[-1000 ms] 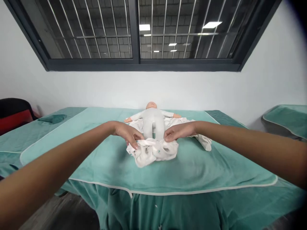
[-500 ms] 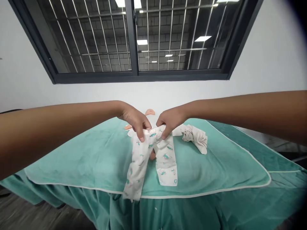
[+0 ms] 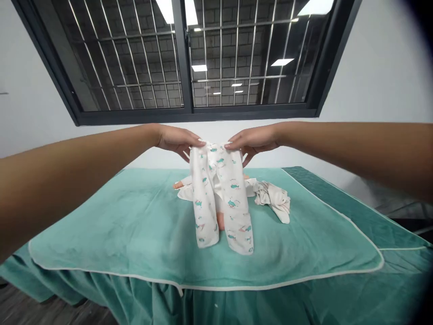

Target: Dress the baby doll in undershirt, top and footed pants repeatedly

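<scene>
White baby pants (image 3: 237,198) with green and pink prints hang upright by the waistband, their two legs dangling over the bed. My left hand (image 3: 179,139) pinches one side of the waistband. At the other side, my right hand (image 3: 255,139) grips it between thumb and fingers. Behind the pants a baby doll (image 3: 185,183) in a white top lies on the green blanket. Its head and most of its body are hidden by the pants; one arm and part of a leg show.
A crumpled white printed cloth (image 3: 274,198) lies right of the doll. The green blanket (image 3: 118,225) with a pale border covers the bed, over a darker green cover (image 3: 338,298). Behind stand a white wall (image 3: 372,90) and a dark-framed window (image 3: 189,115) with metal bars.
Both hands have raised the pants by the waistband. The legs, earlier bent lower with one over the bed's front edge, now hang straighter and cover the doll's head.
</scene>
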`<state>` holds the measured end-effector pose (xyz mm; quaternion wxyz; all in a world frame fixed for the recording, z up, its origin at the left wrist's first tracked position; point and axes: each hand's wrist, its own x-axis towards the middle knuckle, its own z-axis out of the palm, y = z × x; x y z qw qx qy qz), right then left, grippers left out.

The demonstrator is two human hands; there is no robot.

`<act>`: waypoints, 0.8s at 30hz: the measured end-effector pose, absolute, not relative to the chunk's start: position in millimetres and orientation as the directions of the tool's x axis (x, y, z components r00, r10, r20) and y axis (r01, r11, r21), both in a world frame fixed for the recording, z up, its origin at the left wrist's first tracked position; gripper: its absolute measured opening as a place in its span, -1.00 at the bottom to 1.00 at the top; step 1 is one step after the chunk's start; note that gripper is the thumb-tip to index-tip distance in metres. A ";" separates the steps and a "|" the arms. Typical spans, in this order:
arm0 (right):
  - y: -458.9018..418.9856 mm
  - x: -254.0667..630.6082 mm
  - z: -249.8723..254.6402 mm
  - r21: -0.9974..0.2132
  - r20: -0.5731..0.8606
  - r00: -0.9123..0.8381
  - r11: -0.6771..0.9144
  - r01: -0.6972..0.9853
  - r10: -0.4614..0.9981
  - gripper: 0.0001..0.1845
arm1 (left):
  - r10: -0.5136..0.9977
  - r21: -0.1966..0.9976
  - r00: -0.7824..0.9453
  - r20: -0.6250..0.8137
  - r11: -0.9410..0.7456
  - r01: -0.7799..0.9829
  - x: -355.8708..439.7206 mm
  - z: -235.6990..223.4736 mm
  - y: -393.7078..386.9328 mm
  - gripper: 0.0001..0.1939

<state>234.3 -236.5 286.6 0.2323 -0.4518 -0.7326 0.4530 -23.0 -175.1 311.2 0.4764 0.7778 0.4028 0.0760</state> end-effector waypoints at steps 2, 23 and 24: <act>-226.4 222.0 280.3 -0.941 -0.046 -0.588 0.163 0.298 0.808 -0.65 | 0.679 0.884 0.722 -0.130 -0.251 0.395 -17.9 303.9 -170.1 -0.58; -42.2 112.4 54.8 -0.993 0.041 -0.154 0.023 -0.117 0.987 -0.77 | 0.762 0.222 0.477 0.438 -0.605 0.764 -47.4 23.7 -97.9 -0.65; -32.0 122.5 58.9 -0.995 0.074 -0.101 0.067 -0.072 0.992 -0.75 | 0.732 0.168 0.538 0.419 -0.645 0.746 -43.7 19.4 -98.1 -0.70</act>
